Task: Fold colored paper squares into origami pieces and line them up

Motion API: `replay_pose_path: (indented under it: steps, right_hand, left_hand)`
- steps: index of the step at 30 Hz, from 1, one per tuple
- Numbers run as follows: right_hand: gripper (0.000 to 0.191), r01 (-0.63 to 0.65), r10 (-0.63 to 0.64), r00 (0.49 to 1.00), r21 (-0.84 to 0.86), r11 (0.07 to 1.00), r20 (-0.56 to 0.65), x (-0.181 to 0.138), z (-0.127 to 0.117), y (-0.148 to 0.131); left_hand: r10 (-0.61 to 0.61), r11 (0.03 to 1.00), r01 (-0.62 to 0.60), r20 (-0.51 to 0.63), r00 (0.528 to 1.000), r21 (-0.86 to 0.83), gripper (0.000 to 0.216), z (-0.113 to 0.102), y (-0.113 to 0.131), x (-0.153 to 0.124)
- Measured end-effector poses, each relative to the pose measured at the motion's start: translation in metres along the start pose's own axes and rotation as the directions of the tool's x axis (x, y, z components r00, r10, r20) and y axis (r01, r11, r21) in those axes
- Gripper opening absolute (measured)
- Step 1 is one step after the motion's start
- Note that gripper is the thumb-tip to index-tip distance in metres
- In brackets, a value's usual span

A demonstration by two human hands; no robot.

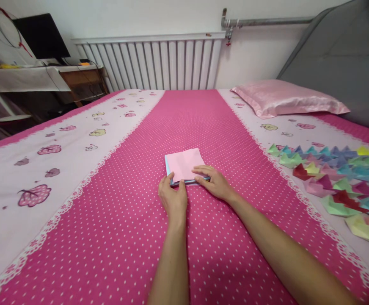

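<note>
A small stack of square paper sheets (184,164) lies on the bed, with a pink sheet on top and light blue showing along its left side. Darker edges show at the front of the stack. My left hand (173,195) grips the near left corner, its thumb at the front edge and a finger along the left side. From the right, my right hand (215,182) holds the near right corner, with fingers over the pink sheet and the thumb by the front edge. The undersides of both hands are hidden.
Rows of folded paper shapes (337,178) in several colours stand on the bed at right. Behind them rests a pink pillow (290,97) near a grey headboard (340,51). A white radiator (152,63) lines the wall; a desk (28,80) with a monitor (43,36) stands far left.
</note>
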State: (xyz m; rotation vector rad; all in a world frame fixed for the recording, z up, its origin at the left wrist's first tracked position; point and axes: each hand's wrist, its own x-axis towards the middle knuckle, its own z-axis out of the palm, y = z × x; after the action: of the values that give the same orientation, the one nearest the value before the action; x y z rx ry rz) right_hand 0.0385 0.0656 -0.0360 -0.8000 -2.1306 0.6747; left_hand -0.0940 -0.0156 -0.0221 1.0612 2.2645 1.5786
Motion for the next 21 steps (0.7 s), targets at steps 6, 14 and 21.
replay_pose_path:
  steps: [6, 14, 21]
  right_hand:
    - [0.030, 0.008, -0.007, 1.000, -0.015, 1.000, 0.002, 0.0003, -0.0001, -0.0002]
    - [0.031, 0.005, -0.005, 1.000, -0.014, 1.000, -0.002, -0.0002, 0.0002, 0.0006]
    - [0.029, -0.005, 0.005, 1.000, 0.003, 1.000, 0.001, 0.0000, -0.0010, -0.0017]
  left_hand:
    - [0.002, 1.000, -0.002, -0.001, 1.000, 0.005, 0.036, -0.0003, 0.0014, -0.0002]
    - [0.018, 1.000, -0.018, -0.006, 1.000, -0.007, 0.034, -0.0008, 0.0015, -0.0003]
    - [0.008, 1.000, -0.008, -0.003, 1.000, -0.004, 0.034, -0.0011, 0.0015, -0.0008]
